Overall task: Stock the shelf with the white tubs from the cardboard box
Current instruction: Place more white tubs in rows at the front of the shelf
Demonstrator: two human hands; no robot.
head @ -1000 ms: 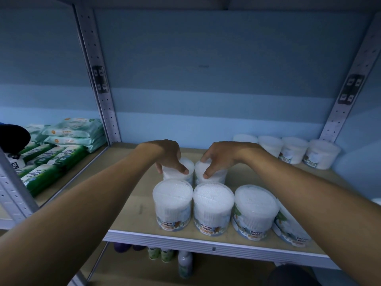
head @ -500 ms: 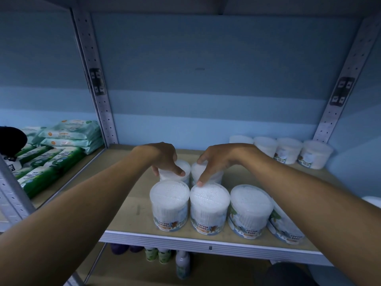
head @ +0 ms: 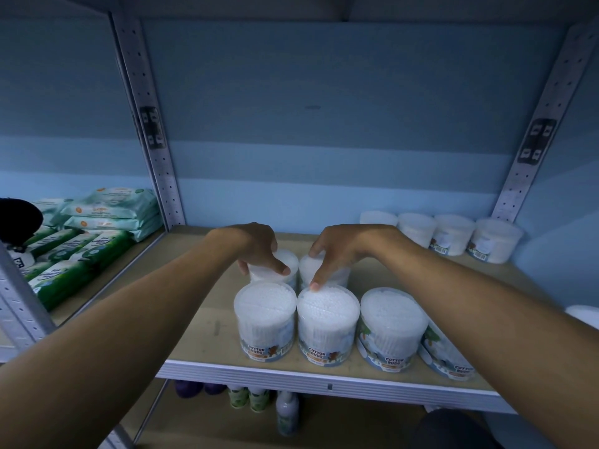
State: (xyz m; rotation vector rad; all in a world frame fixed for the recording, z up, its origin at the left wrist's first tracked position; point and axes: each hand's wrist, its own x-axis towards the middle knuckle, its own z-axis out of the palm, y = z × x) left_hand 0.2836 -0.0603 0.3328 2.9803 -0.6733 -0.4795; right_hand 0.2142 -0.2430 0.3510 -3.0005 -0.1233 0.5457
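Both hands, left hand [head: 256,249] and right hand [head: 337,251], cup fingers over one second-row tub [head: 275,265] each. I judge they seat them snug behind the front-edge row [head: 327,322] of the shelf [head: 324,379].

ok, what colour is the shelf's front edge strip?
White, ribbed, on the shelf front edge below the tubs; head view, the only one.

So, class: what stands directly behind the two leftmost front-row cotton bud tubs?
Two more white tubs, side by side. The left hand and right hand cover their lids; their labels are hidden by the front tubs.
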